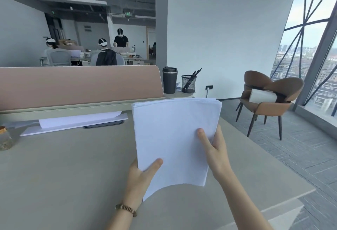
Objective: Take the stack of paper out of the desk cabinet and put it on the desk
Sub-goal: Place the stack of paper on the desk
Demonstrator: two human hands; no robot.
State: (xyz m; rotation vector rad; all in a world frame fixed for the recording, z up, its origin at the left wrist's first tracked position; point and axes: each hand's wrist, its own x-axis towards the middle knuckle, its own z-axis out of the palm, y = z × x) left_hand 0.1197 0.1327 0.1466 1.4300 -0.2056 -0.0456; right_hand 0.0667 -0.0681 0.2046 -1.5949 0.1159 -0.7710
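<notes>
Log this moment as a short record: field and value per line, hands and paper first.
left hand: grips the stack's lower left corner, thumb on top
right hand: grips the stack's right edge, thumb on top
stack of paper: held above the desk, near edge curling
desk: beige
behind: black tumbler, mesh pen cup

- Pale wall (224,34) ahead, daylight from a lattice-framed window (313,51) at right.
- Brown armchair (268,98) on grey floor (300,149).
- Pink partition (78,85) along the desk's far edge.
</notes>
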